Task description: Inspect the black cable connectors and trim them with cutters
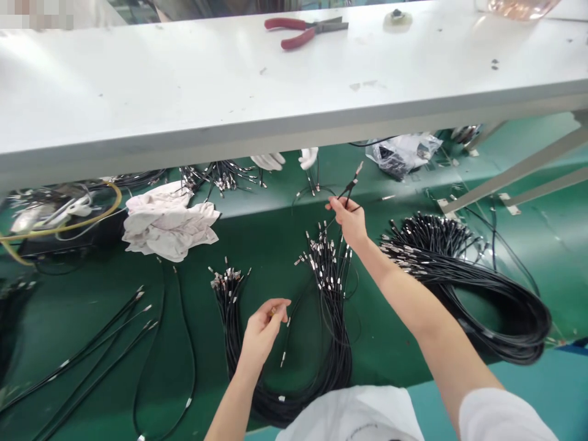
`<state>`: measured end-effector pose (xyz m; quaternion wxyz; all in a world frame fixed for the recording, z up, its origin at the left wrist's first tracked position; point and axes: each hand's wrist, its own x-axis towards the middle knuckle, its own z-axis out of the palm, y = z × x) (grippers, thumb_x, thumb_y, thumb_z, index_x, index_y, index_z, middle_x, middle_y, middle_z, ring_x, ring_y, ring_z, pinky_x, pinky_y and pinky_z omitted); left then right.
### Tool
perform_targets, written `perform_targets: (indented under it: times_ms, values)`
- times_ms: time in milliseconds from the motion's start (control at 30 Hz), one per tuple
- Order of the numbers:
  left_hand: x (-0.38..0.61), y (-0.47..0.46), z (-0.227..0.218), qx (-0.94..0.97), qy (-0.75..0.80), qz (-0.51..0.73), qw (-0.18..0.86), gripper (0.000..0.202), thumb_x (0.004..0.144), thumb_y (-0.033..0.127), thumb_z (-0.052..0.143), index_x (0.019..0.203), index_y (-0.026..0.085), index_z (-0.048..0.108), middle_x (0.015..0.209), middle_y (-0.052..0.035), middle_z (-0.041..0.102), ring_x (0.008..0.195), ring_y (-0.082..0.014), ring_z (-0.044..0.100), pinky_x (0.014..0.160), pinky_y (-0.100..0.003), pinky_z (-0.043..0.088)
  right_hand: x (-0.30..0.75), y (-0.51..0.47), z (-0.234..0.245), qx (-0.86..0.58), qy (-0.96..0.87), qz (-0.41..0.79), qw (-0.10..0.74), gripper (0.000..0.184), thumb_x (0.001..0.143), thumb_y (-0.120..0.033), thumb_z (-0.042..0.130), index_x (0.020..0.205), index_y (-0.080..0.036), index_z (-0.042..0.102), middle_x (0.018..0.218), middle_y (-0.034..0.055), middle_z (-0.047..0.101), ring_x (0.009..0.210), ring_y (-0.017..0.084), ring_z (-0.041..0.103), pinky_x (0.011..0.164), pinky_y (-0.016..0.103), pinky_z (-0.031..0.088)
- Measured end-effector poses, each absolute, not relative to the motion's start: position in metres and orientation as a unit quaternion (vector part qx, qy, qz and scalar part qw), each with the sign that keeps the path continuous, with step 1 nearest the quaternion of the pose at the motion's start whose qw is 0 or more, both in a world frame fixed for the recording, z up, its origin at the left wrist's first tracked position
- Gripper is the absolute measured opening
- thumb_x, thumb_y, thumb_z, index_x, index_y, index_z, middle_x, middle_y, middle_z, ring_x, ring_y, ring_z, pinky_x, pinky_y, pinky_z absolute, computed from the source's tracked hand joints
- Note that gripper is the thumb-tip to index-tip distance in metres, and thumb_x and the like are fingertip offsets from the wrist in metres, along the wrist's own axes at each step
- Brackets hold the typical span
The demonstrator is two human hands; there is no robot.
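My right hand (350, 219) is closed on a thin black cable (350, 191), whose silvery tip points up and away. It is above the tips of a thick bundle of black cables (337, 318), which bends round in a U on the green mat. My left hand (266, 324) is raised between the bundle's two ends, fingers pinched together. Whatever it may hold is too small to make out. A loose cable end with a metal tip (283, 359) hangs or lies just right of this hand.
A white shelf (184, 86) crosses above the mat, with red-handled pliers (305, 30) on it. A coiled cable bundle (496, 306) lies right, and a crumpled cloth (169, 223) and loose cables (105, 334) left. A co-worker's white-gloved hands (309, 158) show beneath the shelf.
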<state>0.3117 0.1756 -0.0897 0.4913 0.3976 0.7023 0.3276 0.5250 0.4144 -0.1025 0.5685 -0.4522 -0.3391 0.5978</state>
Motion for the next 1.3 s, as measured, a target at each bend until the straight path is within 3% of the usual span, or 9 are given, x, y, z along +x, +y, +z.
perform_targets:
  times_ms: [133,333,433,633,833,967,1100,1300]
  values:
    - [0.319,0.161,-0.053,0.373,0.663,0.365,0.536,0.037,0.085,0.047,0.067,0.104,0.016,0.072,0.071,-0.0007,0.059,0.049,-0.0060,0.039,0.044,-0.019,0.029,0.533,0.333,-0.079,-0.441,-0.361,0.661,0.489,0.037,0.066,-0.046,0.086,0.079,-0.015,0.071,0.066,0.0026,0.066,0.048,0.004,0.035,0.044,0.022,0.018]
    - [0.337,0.143,0.000,0.370,0.616,0.420,0.554,0.030,0.087,0.040,0.069,0.110,0.021,0.072,0.078,0.0004,0.058,0.050,-0.0022,0.033,0.043,-0.017,0.023,0.535,0.208,-0.037,-0.376,-0.377,0.784,0.318,0.027,0.077,-0.041,0.080,0.079,-0.015,0.073,0.067,0.0034,0.068,0.050,0.005,0.041,0.046,0.021,0.022]
    - [0.345,0.133,0.011,0.356,0.588,0.429,0.586,0.033,0.087,0.040,0.071,0.114,0.022,0.072,0.076,0.0011,0.056,0.051,-0.0021,0.035,0.044,-0.016,0.026,0.533,0.161,-0.027,-0.368,-0.368,0.811,0.267,0.027,0.079,-0.041,0.079,0.081,-0.014,0.072,0.069,0.0038,0.067,0.054,0.006,0.046,0.047,0.020,0.022]
    - [0.352,0.105,0.016,0.363,0.548,0.418,0.627,0.023,0.087,0.039,0.071,0.100,0.020,0.075,0.070,-0.0007,0.061,0.050,-0.0026,0.041,0.044,-0.015,0.031,0.534,0.112,-0.017,-0.360,-0.338,0.836,0.240,0.033,0.082,-0.046,0.076,0.083,-0.014,0.067,0.071,0.0012,0.065,0.049,0.003,0.035,0.046,0.021,0.018]
    - [0.353,0.095,0.034,0.381,0.549,0.455,0.589,0.022,0.089,0.039,0.069,0.101,0.022,0.075,0.071,-0.0004,0.061,0.052,-0.0030,0.046,0.042,-0.014,0.029,0.540,0.101,-0.003,-0.371,-0.450,0.786,0.206,0.041,0.076,-0.051,0.079,0.085,-0.013,0.065,0.070,-0.0022,0.058,0.060,0.006,0.041,0.055,0.021,0.029]
    - [0.359,0.091,0.044,0.432,0.551,0.441,0.562,0.019,0.088,0.036,0.071,0.100,0.022,0.076,0.081,-0.0027,0.067,0.059,-0.0047,0.051,0.046,-0.015,0.035,0.541,0.093,-0.004,-0.352,-0.524,0.760,0.154,0.043,0.086,-0.057,0.066,0.083,-0.015,0.063,0.071,-0.0009,0.061,0.062,0.008,0.046,0.058,0.023,0.035]
    - [0.367,0.086,0.050,0.465,0.539,0.435,0.551,0.018,0.089,0.035,0.070,0.099,0.022,0.076,0.093,-0.0046,0.072,0.061,-0.0053,0.050,0.046,-0.017,0.033,0.537,0.086,-0.006,-0.333,-0.537,0.765,0.126,0.045,0.087,-0.061,0.064,0.088,-0.016,0.063,0.078,0.0015,0.066,0.070,0.010,0.055,0.065,0.023,0.042]
    - [0.369,0.079,0.053,0.453,0.522,0.468,0.551,0.024,0.087,0.036,0.072,0.105,0.020,0.071,0.090,-0.0040,0.067,0.061,-0.0062,0.049,0.048,-0.018,0.035,0.532,0.082,-0.004,-0.338,-0.548,0.757,0.112,0.063,0.097,-0.068,0.038,0.079,-0.014,0.065,0.076,0.0041,0.068,0.054,0.007,0.042,0.052,0.023,0.033]
